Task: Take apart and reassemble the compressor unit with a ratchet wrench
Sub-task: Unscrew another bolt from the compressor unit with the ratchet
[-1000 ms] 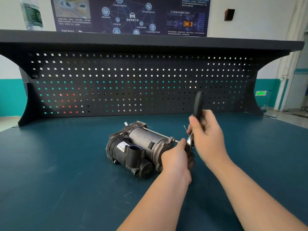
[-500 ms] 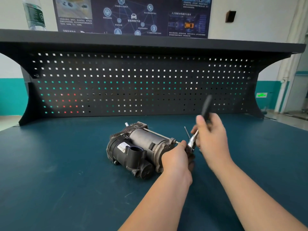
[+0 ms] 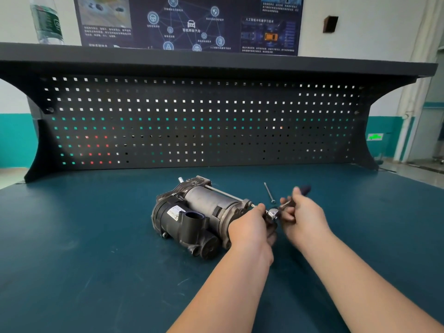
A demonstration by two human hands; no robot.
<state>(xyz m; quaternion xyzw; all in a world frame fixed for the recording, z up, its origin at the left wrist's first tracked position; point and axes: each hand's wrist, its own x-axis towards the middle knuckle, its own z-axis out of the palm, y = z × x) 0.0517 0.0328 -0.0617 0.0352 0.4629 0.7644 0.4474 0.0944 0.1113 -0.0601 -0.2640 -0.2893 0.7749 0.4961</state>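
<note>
On teal bench top [image 3: 96, 260], beneath black pegboard [image 3: 192, 121]: compressor [image 3: 192, 215] steadied by curled left hand [image 3: 249, 227]; ratchet wrench [image 3: 283, 207] gripped in right hand [image 3: 305, 215].

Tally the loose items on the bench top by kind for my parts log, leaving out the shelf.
Compressor unit: 1
Ratchet wrench: 1, gripped by the right hand, its head steadied by the left hand
Long bolt lying loose on the mat: 1
Long bolt seated along the compressor: 1
Total: 4
</note>
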